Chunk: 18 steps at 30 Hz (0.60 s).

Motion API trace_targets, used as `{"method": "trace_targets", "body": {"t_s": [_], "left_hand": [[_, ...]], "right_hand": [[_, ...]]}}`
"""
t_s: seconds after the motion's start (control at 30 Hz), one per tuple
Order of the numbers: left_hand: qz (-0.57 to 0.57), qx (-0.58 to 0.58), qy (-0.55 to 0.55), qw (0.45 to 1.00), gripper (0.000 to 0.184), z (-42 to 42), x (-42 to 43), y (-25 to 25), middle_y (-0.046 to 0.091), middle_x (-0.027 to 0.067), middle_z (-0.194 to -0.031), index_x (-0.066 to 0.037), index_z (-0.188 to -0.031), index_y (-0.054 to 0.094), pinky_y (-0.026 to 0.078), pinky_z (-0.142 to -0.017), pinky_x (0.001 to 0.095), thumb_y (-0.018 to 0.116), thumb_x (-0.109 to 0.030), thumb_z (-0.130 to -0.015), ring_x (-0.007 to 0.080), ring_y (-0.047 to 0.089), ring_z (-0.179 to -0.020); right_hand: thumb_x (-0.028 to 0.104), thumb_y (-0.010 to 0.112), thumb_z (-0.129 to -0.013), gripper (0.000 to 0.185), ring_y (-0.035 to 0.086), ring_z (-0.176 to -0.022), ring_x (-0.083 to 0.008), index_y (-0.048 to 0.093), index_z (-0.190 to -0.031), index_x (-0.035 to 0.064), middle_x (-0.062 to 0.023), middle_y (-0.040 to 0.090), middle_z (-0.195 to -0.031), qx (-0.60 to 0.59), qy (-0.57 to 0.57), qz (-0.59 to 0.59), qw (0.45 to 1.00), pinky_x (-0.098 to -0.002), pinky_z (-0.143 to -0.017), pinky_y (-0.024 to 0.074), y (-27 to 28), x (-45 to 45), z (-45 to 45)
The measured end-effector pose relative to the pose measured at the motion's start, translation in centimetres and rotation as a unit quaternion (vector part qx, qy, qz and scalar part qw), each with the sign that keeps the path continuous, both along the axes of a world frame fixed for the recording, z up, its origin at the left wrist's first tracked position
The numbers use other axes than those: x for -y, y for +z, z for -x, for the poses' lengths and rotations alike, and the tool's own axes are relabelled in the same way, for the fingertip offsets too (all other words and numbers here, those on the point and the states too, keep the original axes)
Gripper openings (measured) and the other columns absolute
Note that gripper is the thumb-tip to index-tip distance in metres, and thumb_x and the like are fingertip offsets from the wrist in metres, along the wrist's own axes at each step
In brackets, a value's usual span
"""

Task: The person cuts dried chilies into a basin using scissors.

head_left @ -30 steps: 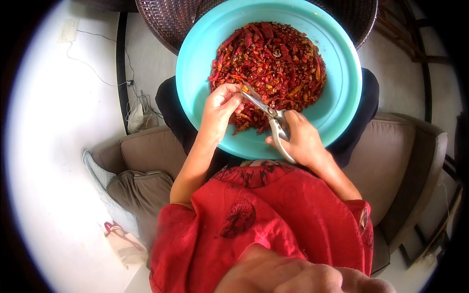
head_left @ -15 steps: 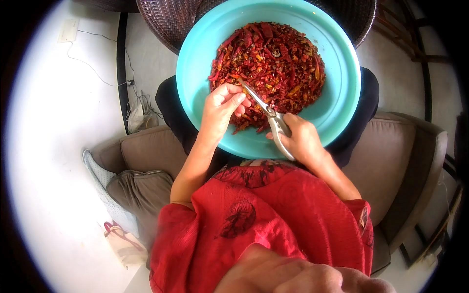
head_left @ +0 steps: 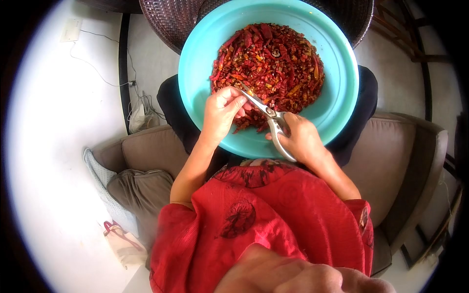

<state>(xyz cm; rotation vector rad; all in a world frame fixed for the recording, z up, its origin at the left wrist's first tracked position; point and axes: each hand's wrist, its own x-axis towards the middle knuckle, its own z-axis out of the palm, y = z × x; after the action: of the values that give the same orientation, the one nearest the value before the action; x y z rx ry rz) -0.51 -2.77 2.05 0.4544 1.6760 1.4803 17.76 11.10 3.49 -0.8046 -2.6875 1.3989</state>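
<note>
A wide turquoise basin (head_left: pixel 195 53) rests on my lap, holding a heap of cut dried red chilies (head_left: pixel 273 63). My right hand (head_left: pixel 300 139) grips a pair of metal scissors (head_left: pixel 276 129) by the handles. Their blades point up and left, slightly apart, across the near-left part of the heap. My left hand (head_left: pixel 222 112) is closed in a pinch at the blades, over the basin. A small orange-yellow bit of dried chili (head_left: pixel 250 93) shows by its fingertips; most of what it holds is hidden by the fingers.
Dark woven baskets (head_left: pixel 168 22) stand behind the basin. I sit on a brown sofa (head_left: pixel 381 151), with a dark cushion or garment (head_left: pixel 139 190) at my left. Cables and a plastic bag (head_left: pixel 141 119) lie on the floor to the left, and a cloth bag (head_left: pixel 124 241) is nearer.
The scissors' blades have parted a little and their tips have shifted slightly down and left beside the left fingertips. Both hands stay in nearly the same place.
</note>
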Motion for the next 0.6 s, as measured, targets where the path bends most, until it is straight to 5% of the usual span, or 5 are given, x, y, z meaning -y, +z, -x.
{"method": "trace_targets", "body": {"t_s": [0.23, 0.3, 0.37, 0.47, 0.6], "left_hand": [[0.017, -0.070, -0.010, 0.997, 0.010, 0.2, -1.1, 1.7, 0.068, 0.0043, -0.085, 0.000, -0.098, 0.065, 0.048, -0.063, 0.0219, 0.061, -0.008, -0.095, 0.0075, 0.060, -0.071], [0.038, -0.119, -0.004, 0.992, 0.010, 0.2, -1.5, 1.7, 0.069, 0.0051, -0.088, 0.000, -0.099, 0.065, 0.049, -0.065, 0.0236, 0.062, -0.009, -0.094, 0.0094, 0.061, -0.073], [0.049, -0.403, -0.001, 0.914, 0.012, 0.2, -1.9, 1.1, 0.069, 0.0076, -0.091, -0.001, -0.100, 0.066, 0.051, -0.069, 0.0304, 0.065, -0.009, -0.091, 0.0180, 0.064, -0.075], [0.070, -0.487, -0.110, 0.864, 0.013, -0.8, -2.2, 1.1, 0.068, 0.0114, -0.089, -0.003, -0.099, 0.066, 0.052, -0.074, 0.0373, 0.067, -0.008, -0.087, 0.0284, 0.065, -0.079], [0.211, -0.535, -0.206, 0.792, 0.013, -4.1, -3.0, 0.6, 0.064, 0.0115, -0.096, -0.005, -0.093, 0.065, 0.051, -0.079, 0.0410, 0.068, -0.014, -0.084, 0.0307, 0.061, -0.096]], "right_hand": [[0.031, 0.081, -0.079, 0.038, 0.054, -0.057, -0.0223, 0.061, -0.083, -0.0010, -0.0130, 0.059, -0.068, 0.022, -0.036, 0.069, 0.997, -0.0375, -0.056, 0.0442, 0.6, -0.8, -0.4], [0.035, 0.081, -0.077, 0.041, 0.062, -0.060, -0.0274, 0.065, -0.088, -0.0015, -0.0174, 0.064, -0.074, -0.011, -0.073, 0.099, 0.992, -0.0393, -0.058, 0.0489, 0.6, -1.5, -0.8], [0.022, 0.080, -0.081, 0.031, 0.056, -0.066, -0.0115, 0.063, -0.094, -0.0008, -0.0049, 0.059, -0.072, -0.072, -0.128, 0.150, 0.978, -0.0307, -0.058, 0.0453, 1.3, -2.1, -1.5], [0.012, 0.073, -0.086, 0.022, 0.052, -0.068, -0.0057, 0.061, -0.101, -0.0001, 0.0015, 0.058, -0.076, -0.110, -0.176, 0.297, 0.932, -0.0236, -0.059, 0.0434, 3.0, -2.7, -2.1], [0.012, 0.073, -0.085, 0.022, 0.051, -0.068, -0.0059, 0.062, -0.099, 0.0000, 0.0015, 0.057, -0.076, -0.113, -0.181, 0.296, 0.931, -0.0238, -0.060, 0.0434, 2.9, -2.8, -2.6]]}}
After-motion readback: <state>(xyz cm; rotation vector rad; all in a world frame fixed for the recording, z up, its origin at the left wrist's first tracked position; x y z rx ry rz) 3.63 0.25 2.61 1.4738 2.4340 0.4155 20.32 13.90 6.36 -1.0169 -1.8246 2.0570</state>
